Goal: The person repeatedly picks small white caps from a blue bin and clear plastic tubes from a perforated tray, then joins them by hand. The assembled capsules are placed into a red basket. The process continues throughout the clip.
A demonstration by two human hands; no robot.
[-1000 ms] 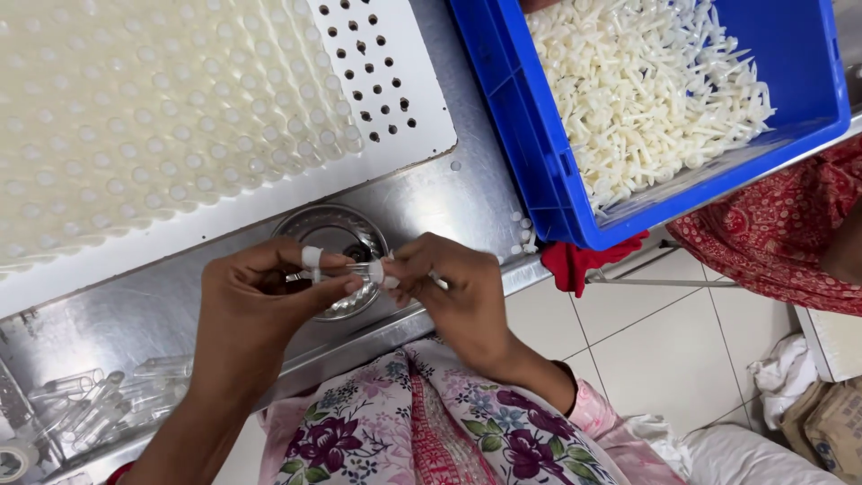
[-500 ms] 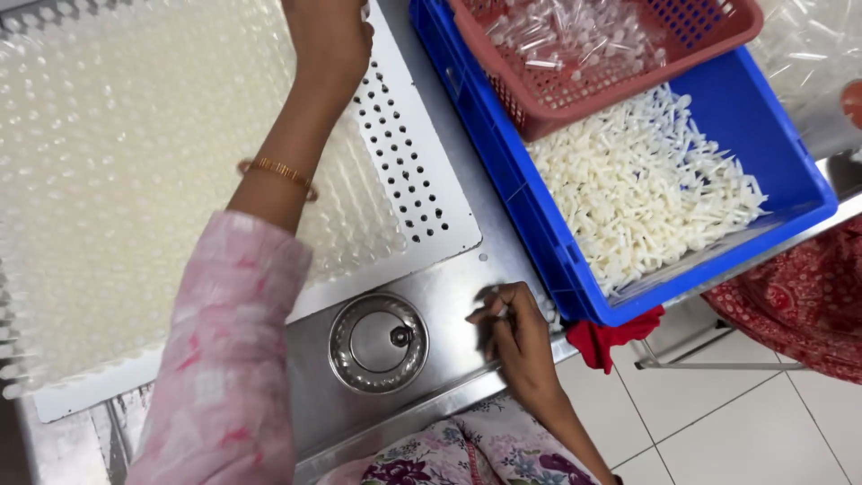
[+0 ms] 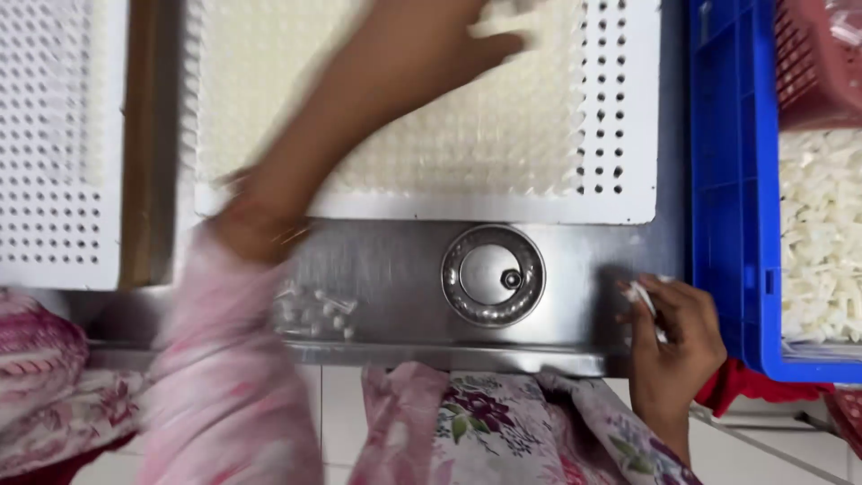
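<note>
The right hand (image 3: 672,334) rests at the front edge of the steel bench (image 3: 395,269), its fingers curled shut around a few small white parts (image 3: 643,295) that poke out at the top of the fist. The hand sits just beside the blue crate (image 3: 723,180), which is heaped with more white pieces (image 3: 822,233); a red basket (image 3: 817,63) sits in the crate's upper end.

The left hand (image 3: 453,40) is stretched far forward over the white tray (image 3: 620,193), blurred by motion — whether its fingers grip anything cannot be told. The tray is a perforated board, most of its holes filled with pale parts (image 3: 431,144) in rows, with bare holes down its right side. The pink sleeve (image 3: 229,377) and a bangle (image 3: 289,235) at the wrist are smeared too.

Between the hands, a round metal disc (image 3: 492,275) is set into the bench. Left of it lie a few loose clear parts (image 3: 319,310). A second perforated tray (image 3: 58,144) lies at far left, apart from the first. Below the bench edge — floral cloth (image 3: 485,422) on the lap and pale floor tiles (image 3: 772,449).
</note>
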